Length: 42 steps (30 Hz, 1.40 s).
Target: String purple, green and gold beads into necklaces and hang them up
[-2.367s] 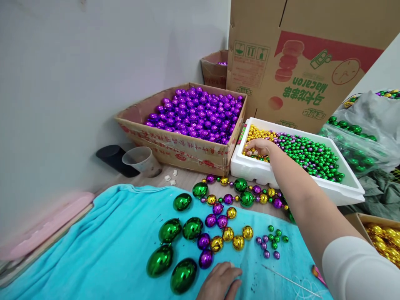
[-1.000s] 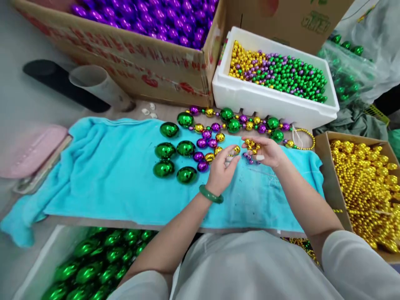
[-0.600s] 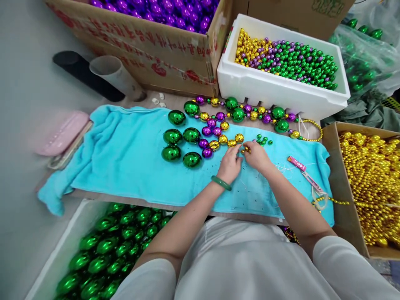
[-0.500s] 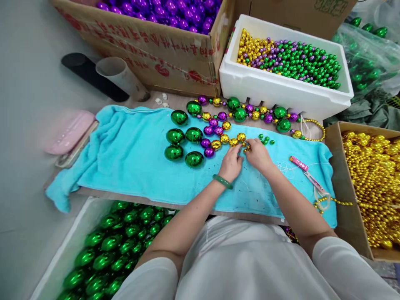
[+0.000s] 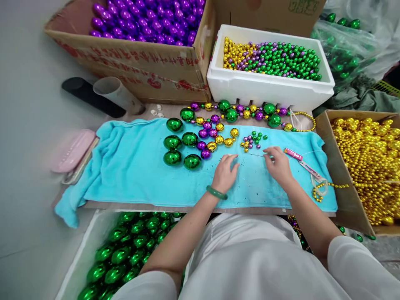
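Observation:
My right hand (image 5: 278, 166) pinches a thin needle (image 5: 256, 155), whose tip points left over the turquoise towel (image 5: 131, 166). My left hand (image 5: 225, 173), with a green bangle on its wrist, rests on the towel with thumb and fingers apart and nothing visible in it. Beyond the hands lies a loose group of small beads (image 5: 250, 141) in gold, purple and green. Left of these are larger gold beads (image 5: 228, 142), purple beads (image 5: 203, 133) and big green beads (image 5: 172, 157). A pale thread runs right from near my right hand.
Pink snips (image 5: 308, 168) and a gold bead string (image 5: 317, 193) lie at right. A finished-looking bead necklace (image 5: 231, 116) stretches along the back, before a white foam box (image 5: 268, 87). Cardboard boxes (image 5: 125, 62) of beads stand behind and right; a foam bin (image 5: 81, 250) sits below left.
My right hand has moved right, away from the small beads, and now holds the needle. My left hand has drawn back toward me. Small purple and gold beads now show beside the green ones.

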Available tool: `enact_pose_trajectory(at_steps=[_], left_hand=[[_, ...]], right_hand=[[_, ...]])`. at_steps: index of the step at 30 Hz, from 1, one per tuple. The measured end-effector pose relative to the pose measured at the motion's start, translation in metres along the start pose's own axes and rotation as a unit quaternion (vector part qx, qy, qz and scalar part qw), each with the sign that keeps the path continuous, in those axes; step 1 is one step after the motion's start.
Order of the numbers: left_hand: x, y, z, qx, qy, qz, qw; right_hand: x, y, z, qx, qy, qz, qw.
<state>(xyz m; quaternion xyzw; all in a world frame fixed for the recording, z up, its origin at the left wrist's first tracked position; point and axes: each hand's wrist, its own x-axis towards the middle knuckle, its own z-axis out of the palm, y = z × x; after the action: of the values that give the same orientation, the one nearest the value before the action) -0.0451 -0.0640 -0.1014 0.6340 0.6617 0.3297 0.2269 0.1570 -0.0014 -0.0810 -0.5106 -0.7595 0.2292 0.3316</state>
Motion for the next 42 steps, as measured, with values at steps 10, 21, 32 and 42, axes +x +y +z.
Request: enact_pose_trajectory(at_steps=[10, 21, 32, 42], left_hand=[[-0.097, -0.004, 0.0, 0.227, -0.073, 0.096, 0.966], [-0.099, -0.007, 0.006, 0.241, -0.027, 0.114, 0.963], [-0.104, -0.01, 0.006, 0.215, 0.018, 0.138, 0.967], [-0.204, -0.063, -0.039, 0.161, -0.091, 0.062, 0.981]], right_hand=[[-0.114, 0.026, 0.002, -0.085, -0.019, 0.046, 0.995], [-0.113, 0.026, 0.006, -0.135, -0.019, 0.028, 0.99], [-0.113, 0.028, 0.006, -0.122, -0.025, 0.03, 0.992], [-0.113, 0.031, 0.006, -0.089, -0.022, 0.035, 0.995]])
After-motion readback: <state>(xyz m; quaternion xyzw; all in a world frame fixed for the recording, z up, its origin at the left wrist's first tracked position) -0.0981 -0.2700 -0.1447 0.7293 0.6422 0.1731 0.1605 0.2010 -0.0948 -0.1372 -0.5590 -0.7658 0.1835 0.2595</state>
